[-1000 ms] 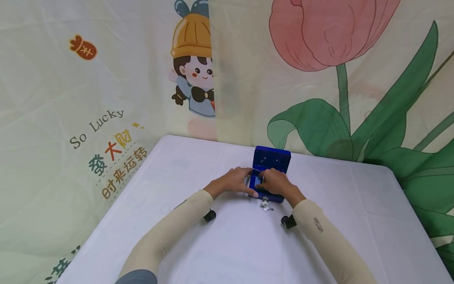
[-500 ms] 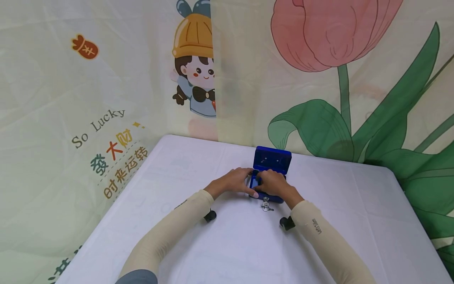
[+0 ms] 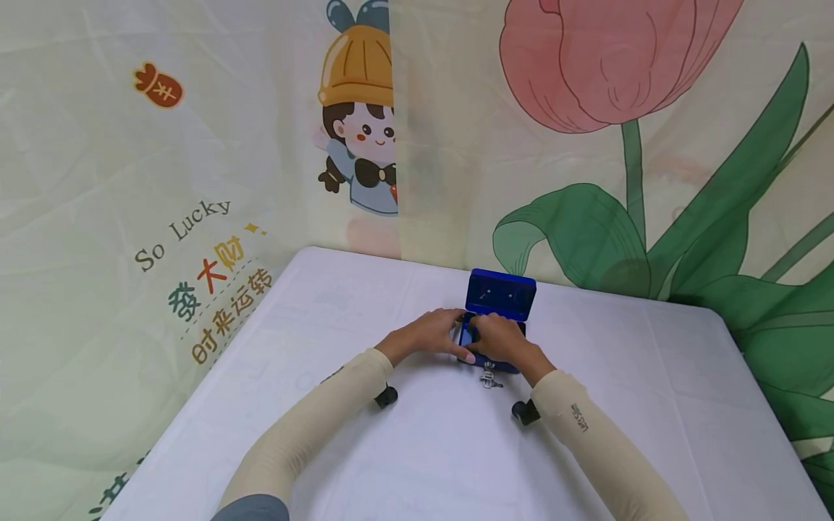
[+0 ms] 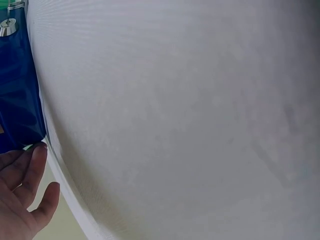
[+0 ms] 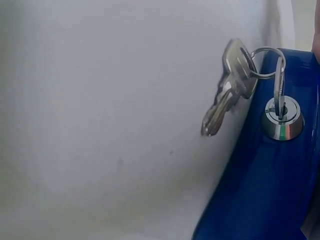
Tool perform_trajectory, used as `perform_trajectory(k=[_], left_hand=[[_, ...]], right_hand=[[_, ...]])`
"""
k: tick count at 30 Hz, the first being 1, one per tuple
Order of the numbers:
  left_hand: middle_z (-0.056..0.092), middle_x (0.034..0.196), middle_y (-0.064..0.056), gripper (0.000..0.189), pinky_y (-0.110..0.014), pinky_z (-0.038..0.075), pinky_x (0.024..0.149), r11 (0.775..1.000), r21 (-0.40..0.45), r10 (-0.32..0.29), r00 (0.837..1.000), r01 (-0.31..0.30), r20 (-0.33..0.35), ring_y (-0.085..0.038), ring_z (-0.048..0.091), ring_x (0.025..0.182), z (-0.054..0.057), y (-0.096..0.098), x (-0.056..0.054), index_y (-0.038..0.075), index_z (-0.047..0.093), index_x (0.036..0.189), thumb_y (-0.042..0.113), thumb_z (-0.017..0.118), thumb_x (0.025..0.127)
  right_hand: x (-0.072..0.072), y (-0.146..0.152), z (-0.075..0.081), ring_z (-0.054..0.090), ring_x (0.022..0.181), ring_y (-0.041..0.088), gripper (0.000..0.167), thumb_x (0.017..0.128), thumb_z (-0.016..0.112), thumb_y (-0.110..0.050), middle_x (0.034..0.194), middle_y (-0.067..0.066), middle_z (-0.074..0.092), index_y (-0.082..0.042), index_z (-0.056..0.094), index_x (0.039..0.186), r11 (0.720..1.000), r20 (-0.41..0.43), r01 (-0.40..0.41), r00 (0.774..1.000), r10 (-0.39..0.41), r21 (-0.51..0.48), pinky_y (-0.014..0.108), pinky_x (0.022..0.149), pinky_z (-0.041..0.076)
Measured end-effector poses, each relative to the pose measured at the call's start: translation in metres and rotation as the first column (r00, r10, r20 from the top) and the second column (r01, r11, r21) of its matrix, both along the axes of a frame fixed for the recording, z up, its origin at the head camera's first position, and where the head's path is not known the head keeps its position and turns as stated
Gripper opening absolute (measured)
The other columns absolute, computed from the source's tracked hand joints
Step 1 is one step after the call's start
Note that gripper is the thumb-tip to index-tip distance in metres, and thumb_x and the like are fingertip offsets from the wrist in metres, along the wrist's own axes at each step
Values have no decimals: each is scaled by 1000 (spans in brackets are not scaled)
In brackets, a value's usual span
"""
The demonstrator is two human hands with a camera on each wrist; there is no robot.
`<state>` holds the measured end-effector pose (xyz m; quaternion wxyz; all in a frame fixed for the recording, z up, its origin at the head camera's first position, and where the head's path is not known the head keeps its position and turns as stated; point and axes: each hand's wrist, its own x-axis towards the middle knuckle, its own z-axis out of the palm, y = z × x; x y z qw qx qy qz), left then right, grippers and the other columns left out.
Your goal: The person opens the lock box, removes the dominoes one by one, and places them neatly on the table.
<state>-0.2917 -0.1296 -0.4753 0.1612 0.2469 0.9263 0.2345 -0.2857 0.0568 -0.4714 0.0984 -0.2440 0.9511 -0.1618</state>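
Observation:
A blue metal cash box (image 3: 500, 295) stands near the table's back edge with its lid raised. My left hand (image 3: 435, 331) holds the box's left side, thumb at the front corner and fingers towards the back; the left wrist view shows fingertips at a corner of the box (image 4: 17, 100). Inside the box, my right hand (image 3: 498, 339) reaches down with bent fingers. Its fingertips are hidden, so whether they hold anything does not show. In the right wrist view, one key stands in the silver lock (image 5: 283, 120), and a second key (image 5: 227, 90) hangs from the ring.
The white-covered table (image 3: 417, 449) spreads around the box. Just behind it hangs a printed cloth (image 3: 443, 145) with a tulip and a cartoon figure. A black wrist device shows under each forearm, at left (image 3: 387, 396) and right (image 3: 525, 412).
My right hand has shifted slightly left and nearer to me inside the box. My left hand stays at the box's side, and the lid remains raised.

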Motion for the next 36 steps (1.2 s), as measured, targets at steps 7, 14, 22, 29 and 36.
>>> perform_trajectory(k=[7,14,22,29,36], left_hand=[[51,151,-9,108,-42,42,114,1000,4,4,1000,-4,6,-25,49,138,0,0,0,11,36,155,66,80,73],[50,152,-8,107,-42,41,115,1000,-2,-4,1000,4,6,-25,49,138,1,0,-1,10,35,156,66,78,75],[50,152,-9,105,-42,40,115,1000,4,-9,1000,9,13,-26,48,139,2,1,-1,10,35,155,64,79,76],[51,151,-8,105,-41,41,115,1000,5,-17,1000,17,8,-24,49,138,-2,0,-2,11,36,155,64,79,76],[50,152,-7,104,-40,41,115,999,7,-35,999,35,4,-24,49,138,-1,0,-2,12,36,155,63,79,76]], right_hand=[[-1,-1,0,67,88,23,45,85,82,-30,108,10,75,-5,71,121,1000,-3,-1,1000,1,-5,42,88,59],[-2,-1,1,66,88,23,47,85,82,-31,112,12,74,-3,70,121,1000,-10,-4,1000,4,-19,43,90,59],[-3,-3,-1,65,92,24,48,85,82,-29,115,13,73,-3,69,124,1000,32,8,999,-7,-27,44,92,58],[-3,-5,-4,65,103,27,50,86,81,-27,124,14,69,-4,67,128,999,88,38,995,-34,-38,45,97,56],[-4,-4,-4,64,100,26,50,87,81,-28,119,13,70,-4,66,129,998,89,42,995,-38,-44,45,97,56]])
